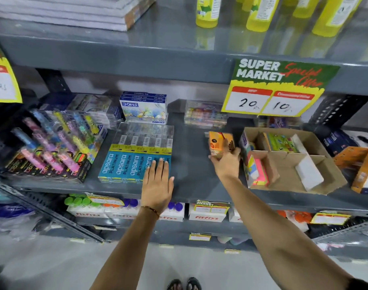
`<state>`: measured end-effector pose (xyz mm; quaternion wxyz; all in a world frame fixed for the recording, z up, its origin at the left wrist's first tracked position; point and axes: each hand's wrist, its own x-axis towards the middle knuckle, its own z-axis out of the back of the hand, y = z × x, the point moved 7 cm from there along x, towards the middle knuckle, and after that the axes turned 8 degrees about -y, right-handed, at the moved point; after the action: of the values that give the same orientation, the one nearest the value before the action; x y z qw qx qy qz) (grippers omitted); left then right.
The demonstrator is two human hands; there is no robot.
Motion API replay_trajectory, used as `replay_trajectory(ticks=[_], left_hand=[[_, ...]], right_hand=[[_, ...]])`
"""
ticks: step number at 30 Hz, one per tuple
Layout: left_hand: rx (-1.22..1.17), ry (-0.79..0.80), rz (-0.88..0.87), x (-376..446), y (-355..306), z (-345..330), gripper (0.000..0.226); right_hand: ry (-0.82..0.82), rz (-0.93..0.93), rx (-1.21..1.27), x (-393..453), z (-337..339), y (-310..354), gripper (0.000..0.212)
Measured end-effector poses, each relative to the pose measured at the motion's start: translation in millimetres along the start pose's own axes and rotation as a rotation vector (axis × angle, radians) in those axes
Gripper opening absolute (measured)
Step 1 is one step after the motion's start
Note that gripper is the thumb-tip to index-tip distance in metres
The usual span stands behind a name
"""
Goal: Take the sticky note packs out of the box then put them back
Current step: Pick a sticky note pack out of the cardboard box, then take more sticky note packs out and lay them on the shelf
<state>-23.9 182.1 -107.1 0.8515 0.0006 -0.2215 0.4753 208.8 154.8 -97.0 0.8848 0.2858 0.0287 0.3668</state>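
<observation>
Head view: right hand is gripping an orange sticky note pack just left of the box, likely clearing it out; left hand is lying open, flat on the pencil packs, probably bracing.

Orange sticky note pack upright just left of open cardboard box holding neon packs.

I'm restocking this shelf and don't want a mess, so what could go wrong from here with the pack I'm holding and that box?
1. The right hand pinches the orange pack by its lower end, above the bare shelf; it could slip.
2. The cardboard box sits at the shelf's front edge; a push might tip it off.
3. The left hand presses on the Apsara boxes, which could slide.
</observation>
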Motion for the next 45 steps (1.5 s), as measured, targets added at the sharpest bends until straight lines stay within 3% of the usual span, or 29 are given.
replay_trajectory(ticks=[3,6,12,15,19,23,27,30,35,38,41,45], left_hand=[[-0.005,-0.020,-0.017,0.7,-0.9,0.0,0.053],[-0.004,-0.042,-0.031,0.0,-0.8,-0.4,0.049],[0.015,-0.055,-0.038,-0.4,1.4,-2.2,0.047],[0.020,-0.079,-0.039,-0.2,1.3,-2.7,0.040],[0.010,-0.087,-0.016,0.0,0.0,-1.2,0.041],[-0.020,-0.118,-0.022,-0.3,-0.5,1.9,0.040],[0.009,-0.110,-0.017,-1.2,-1.6,1.1,0.041],[0.008,-0.121,-0.017,-1.3,-1.1,-0.4,0.041],[-0.009,-0.119,-0.005,-1.6,1.4,-3.8,0.040],[-0.020,-0.132,-0.012,-0.9,1.7,-4.4,0.038],[-0.029,-0.126,-0.007,-0.8,2.4,-5.6,0.040],[-0.030,-0.128,-0.012,-0.9,1.9,-4.5,0.040]], right_hand=[[-0.009,0.098,-0.176,2.7,0.9,1.1,0.087],[-0.084,0.375,-0.222,4.0,9.6,15.8,0.072],[0.090,0.503,-0.452,11.9,-0.6,1.7,0.065],[-0.009,0.587,-0.372,3.3,18.8,15.3,0.060],[-0.324,0.783,-0.231,-45.0,53.0,49.2,0.048],[-0.208,0.922,-0.204,-110.3,31.2,58.8,0.038],[0.014,0.902,-0.295,-146.5,5.8,47.5,0.045],[0.041,0.836,-0.177,-141.0,15.0,46.9,0.037],[-0.025,0.552,-0.122,-59.2,36.6,41.6,0.042],[0.102,0.420,-0.308,-12.3,23.4,28.0,0.060],[0.207,0.426,-0.443,4.8,8.7,15.9,0.068],[0.141,0.482,-0.434,5.4,13.3,14.8,0.067]])
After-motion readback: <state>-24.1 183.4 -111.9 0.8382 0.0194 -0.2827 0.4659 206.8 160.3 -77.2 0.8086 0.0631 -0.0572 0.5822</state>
